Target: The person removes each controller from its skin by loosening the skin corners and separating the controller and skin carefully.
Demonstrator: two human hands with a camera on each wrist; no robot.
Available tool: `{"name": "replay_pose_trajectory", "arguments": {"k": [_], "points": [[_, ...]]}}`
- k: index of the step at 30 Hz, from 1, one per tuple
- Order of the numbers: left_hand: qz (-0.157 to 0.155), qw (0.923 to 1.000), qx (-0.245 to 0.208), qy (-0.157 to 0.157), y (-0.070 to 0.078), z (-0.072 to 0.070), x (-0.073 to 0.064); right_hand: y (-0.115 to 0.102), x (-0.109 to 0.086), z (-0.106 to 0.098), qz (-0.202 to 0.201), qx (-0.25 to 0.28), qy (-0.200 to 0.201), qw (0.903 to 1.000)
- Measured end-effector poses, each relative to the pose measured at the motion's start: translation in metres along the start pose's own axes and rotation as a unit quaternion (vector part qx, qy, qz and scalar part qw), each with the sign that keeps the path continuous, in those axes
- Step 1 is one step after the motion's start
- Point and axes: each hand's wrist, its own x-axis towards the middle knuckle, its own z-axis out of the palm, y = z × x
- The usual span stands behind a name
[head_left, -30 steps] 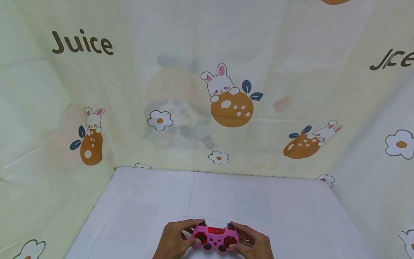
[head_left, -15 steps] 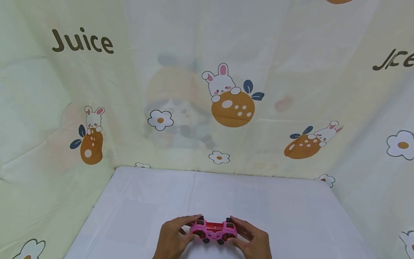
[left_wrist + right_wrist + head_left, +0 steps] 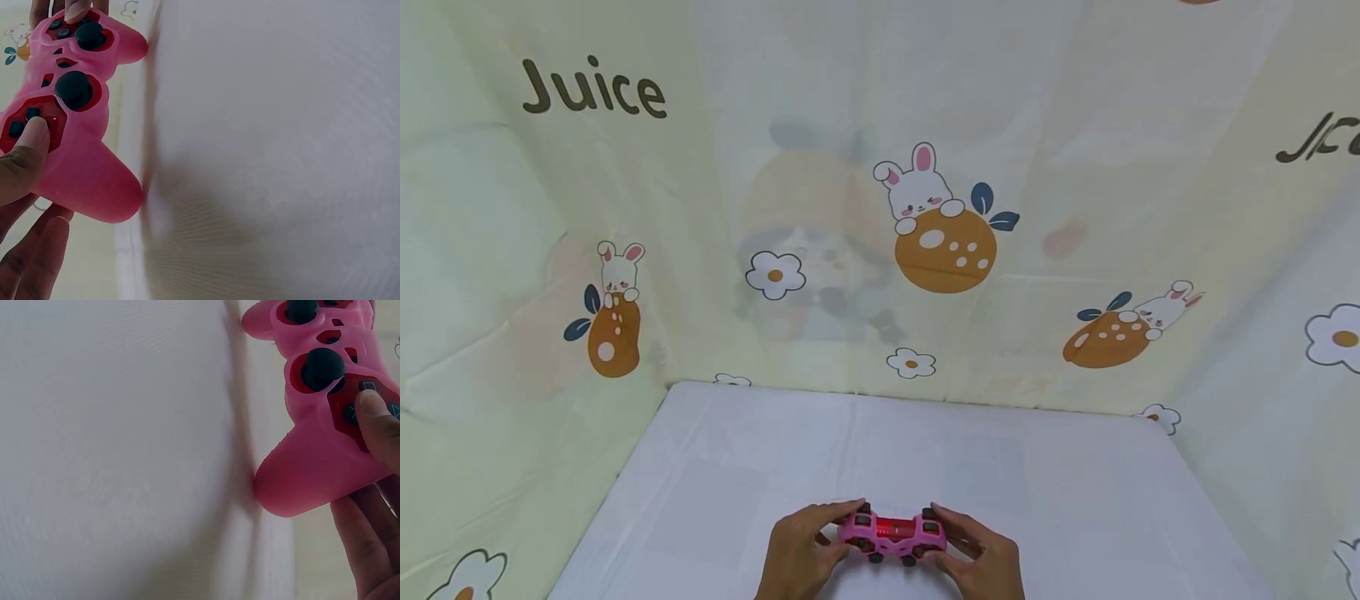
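A game controller [image 3: 895, 533] in a pink cover, with a red body and black thumbsticks, is held between both hands at the bottom middle of the head view. My left hand [image 3: 801, 546] grips its left end; in the left wrist view the thumb [image 3: 34, 140] lies on the direction buttons. At the other end my right hand [image 3: 981, 554] grips it, and the right wrist view has that thumb [image 3: 375, 415] on the face buttons. The controller's handles [image 3: 106, 187] point down at the table, seemingly touching it. Its underside is hidden.
The white-covered table [image 3: 880, 450] stretches away behind the controller. A pale curtain [image 3: 820, 358] with printed rabbits, oranges, flowers and the word Juice rises along the table's back and both sides.
The controller has tilted so that its top edge and shoulder buttons face the head camera more. Both hands have shifted slightly left with it and keep their grip.
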Motion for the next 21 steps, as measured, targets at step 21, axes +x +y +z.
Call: {"name": "replay_pose_trajectory", "arguments": {"k": [21], "points": [[0.003, 0.9982, 0.017, -0.058, 0.002, -0.009, 0.000, -0.003, 0.003, -0.019, 0.030, 0.004, -0.137, 0.9901]]}}
